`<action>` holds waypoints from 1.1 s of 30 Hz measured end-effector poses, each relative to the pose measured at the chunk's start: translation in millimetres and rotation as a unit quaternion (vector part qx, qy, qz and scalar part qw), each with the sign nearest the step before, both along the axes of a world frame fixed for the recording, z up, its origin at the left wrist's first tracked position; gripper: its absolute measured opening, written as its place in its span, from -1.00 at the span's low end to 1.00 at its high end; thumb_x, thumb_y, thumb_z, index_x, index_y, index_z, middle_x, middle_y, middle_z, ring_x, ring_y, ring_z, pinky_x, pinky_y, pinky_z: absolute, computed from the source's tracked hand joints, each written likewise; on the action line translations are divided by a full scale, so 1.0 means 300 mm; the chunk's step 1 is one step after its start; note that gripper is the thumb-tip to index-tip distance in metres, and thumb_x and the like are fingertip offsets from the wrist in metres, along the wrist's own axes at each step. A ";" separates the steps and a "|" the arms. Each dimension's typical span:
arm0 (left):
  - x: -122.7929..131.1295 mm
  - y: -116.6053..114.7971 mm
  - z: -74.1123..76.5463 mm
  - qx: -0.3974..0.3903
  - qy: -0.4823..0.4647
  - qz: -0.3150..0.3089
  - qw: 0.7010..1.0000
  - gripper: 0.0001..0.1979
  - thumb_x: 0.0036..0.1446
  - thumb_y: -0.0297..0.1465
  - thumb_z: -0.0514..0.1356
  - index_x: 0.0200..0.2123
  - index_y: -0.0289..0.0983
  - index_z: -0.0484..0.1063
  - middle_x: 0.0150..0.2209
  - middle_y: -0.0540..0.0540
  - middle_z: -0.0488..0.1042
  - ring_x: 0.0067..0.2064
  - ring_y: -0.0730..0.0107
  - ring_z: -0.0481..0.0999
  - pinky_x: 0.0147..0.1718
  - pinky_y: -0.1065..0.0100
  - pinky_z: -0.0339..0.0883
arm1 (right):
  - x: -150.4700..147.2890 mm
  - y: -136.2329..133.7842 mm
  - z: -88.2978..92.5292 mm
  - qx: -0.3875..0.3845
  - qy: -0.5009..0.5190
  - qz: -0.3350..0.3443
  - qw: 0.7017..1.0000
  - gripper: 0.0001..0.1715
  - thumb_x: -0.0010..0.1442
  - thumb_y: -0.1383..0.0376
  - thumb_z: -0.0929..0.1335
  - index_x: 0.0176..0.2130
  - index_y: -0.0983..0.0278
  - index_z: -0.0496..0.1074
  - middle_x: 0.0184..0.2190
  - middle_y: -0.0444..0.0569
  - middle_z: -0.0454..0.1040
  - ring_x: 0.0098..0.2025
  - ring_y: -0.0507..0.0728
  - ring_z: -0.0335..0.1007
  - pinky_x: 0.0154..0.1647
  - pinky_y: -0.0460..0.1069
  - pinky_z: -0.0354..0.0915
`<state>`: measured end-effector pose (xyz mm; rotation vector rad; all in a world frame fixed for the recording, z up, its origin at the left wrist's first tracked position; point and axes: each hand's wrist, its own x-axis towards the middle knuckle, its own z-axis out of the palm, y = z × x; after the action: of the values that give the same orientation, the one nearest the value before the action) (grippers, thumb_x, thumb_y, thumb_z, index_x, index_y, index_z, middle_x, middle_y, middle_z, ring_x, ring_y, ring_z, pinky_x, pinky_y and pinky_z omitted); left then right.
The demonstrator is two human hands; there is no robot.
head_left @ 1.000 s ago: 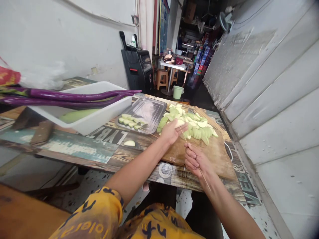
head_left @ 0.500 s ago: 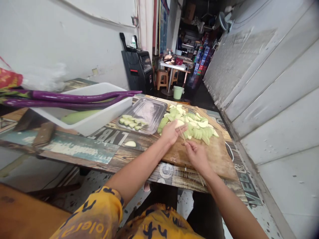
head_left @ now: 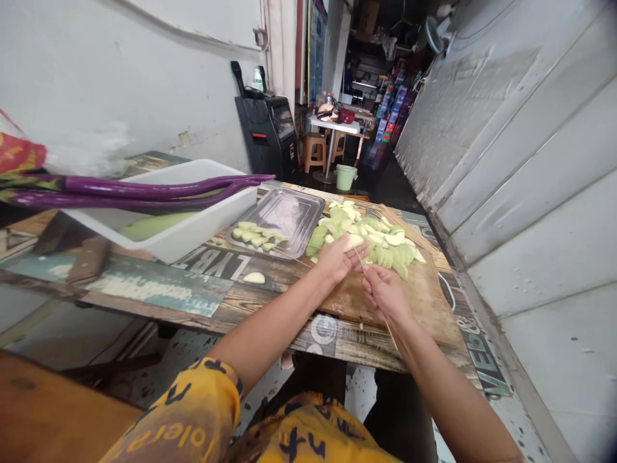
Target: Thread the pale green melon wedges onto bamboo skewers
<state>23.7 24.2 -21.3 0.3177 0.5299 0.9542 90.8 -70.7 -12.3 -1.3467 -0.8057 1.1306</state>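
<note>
Left hand (head_left: 340, 259): palm turned up, fingers half extended, a pale slice (head_left: 354, 242) held at the thumb side of the fingers; firmness of the hold cannot be told. Right hand (head_left: 385, 292): thumb and forefinger pinching a thin skewer (head_left: 392, 335), its shaft running back beneath the palm, its upper end meeting the slice's near edge; depth of entry not discernible. For good work, the grip is best kept close to the point so that the stick does not bow, the push slow and in line with the slice, and the left fingertips clear of the exit path; an off-centre push could split the flesh.

Beneath the hands: wooden cutting board (head_left: 419, 315), bearing a heap of green-rimmed slices (head_left: 380, 247). Left of it: clear tray (head_left: 301, 215) with a row of slices (head_left: 253, 236) at its near corner; 1 loose slice (head_left: 254, 278) on the table (head_left: 284, 289), whose top is printed with plank grain and lettering. Farther left: white tub (head_left: 207, 228), 2 purple eggplants (head_left: 159, 188) laid across it.

Room: black machine (head_left: 267, 138) by the wall; small white table (head_left: 335, 127), brown stool (head_left: 314, 151) and green bucket (head_left: 346, 177) beyond; dim, cluttered recess at the back.
</note>
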 end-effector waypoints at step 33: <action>-0.022 -0.052 -0.060 0.540 0.729 0.031 0.419 -0.47 -0.10 -0.17 0.27 -0.11 -0.36 0.28 -0.20 -0.25 0.40 -0.10 0.10 0.36 -0.11 0.22 0.17 | 0.236 -0.036 -0.062 0.057 0.040 -0.086 0.994 -0.70 0.01 0.12 0.37 -0.38 0.31 0.33 -0.75 -0.32 0.13 -0.81 -0.16 -0.09 -0.84 -0.22 -0.22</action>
<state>17.1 8.5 -39.3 2.5184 1.4416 0.7231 161.6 -81.5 -30.9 -1.2430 -0.6719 0.9836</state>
